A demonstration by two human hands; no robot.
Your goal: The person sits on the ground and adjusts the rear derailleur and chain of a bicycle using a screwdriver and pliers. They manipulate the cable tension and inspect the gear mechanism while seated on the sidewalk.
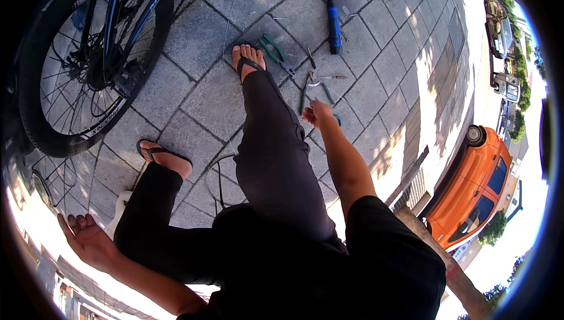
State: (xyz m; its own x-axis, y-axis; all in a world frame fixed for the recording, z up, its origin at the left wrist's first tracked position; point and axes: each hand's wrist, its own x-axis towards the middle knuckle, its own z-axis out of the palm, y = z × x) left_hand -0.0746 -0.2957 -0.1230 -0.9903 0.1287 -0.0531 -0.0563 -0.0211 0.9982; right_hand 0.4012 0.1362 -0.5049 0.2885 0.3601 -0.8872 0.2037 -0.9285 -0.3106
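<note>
My right hand [319, 114] reaches down to the paving with its fingers closed; whatever they may grip is too small to make out. It sits right by the handles of open green-handled pliers [304, 98]. Another green-handled pair of pliers [272, 50] lies beside my foot. A small dark pointed tool [311, 58] and a thin screwdriver-like tool [335, 77] lie close by. Farther off rests a blue cylindrical tool [333, 26] with a narrow tip. My left hand [93, 242] is held out at the lower left, fingers apart, with nothing in it.
A bicycle wheel [158, 44] with a black tyre and blue-black fork stands at the upper left. A thin pale wire [224, 79] crosses the paving [202, 105] beside my sandalled feet. A dark cable loop [220, 173] lies near my knee. An orange car [470, 188] is parked at right.
</note>
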